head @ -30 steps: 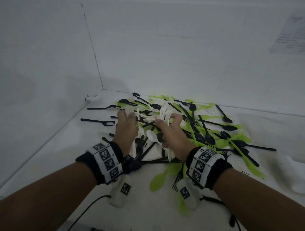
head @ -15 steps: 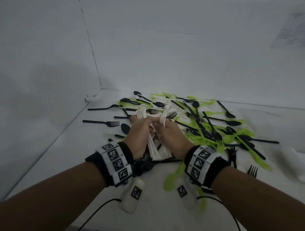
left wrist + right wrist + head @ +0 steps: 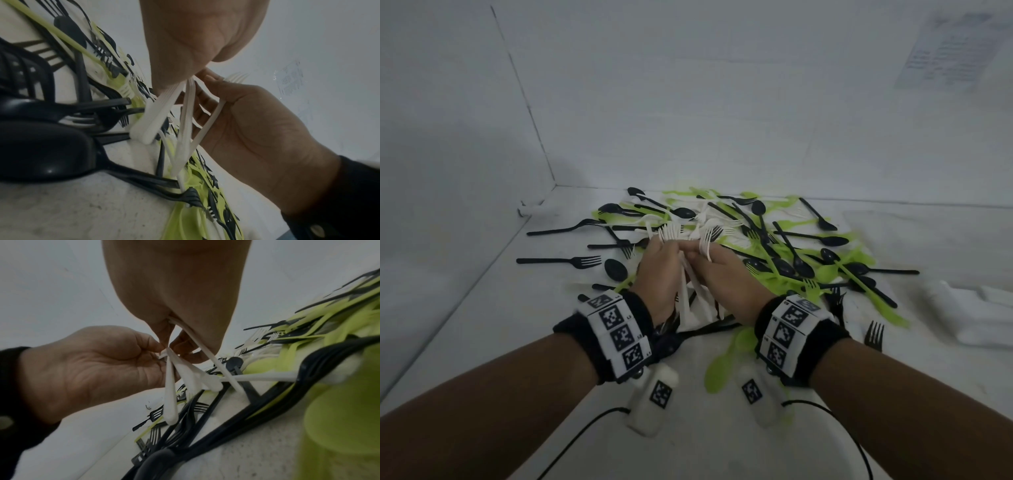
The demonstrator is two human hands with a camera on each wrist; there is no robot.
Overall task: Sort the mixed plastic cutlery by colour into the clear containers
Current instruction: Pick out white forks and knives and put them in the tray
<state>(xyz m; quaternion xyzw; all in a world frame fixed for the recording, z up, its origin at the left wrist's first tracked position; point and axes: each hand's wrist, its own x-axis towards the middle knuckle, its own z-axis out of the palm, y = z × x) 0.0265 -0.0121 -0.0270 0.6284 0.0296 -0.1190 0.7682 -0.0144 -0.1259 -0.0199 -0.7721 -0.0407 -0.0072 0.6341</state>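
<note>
- White plastic forks: a bunch of them sits bundled between both hands, raised just above the middle of the cutlery pile, tines fanned out away from the person and handles pointing back toward the wrists.
- Left hand has its fingers curled round one cluster of white handles; the right wrist view shows the thumb and fingertips pinching them together where they cross.
- Right hand is doing the same thing, fingers wrapped round a few more white forks, with one fork's tines sticking out past the knuckles. The two hands touch at the fingertips.
- Under and around the hands is the mixed pile: black spoons and forks, lime green spoons and forks, and some more white pieces, all criss-crossed on the white counter.
- A black fork lies by itself off to the left of the pile, with another one further back.
- Single black fork on the right, near the right wrist.
- Both wrists wear black bands with square black-and-white marker tags.
- White walls meet in a corner behind the pile, and there's a paper sheet on the wall top right, too blurry to read.
</note>
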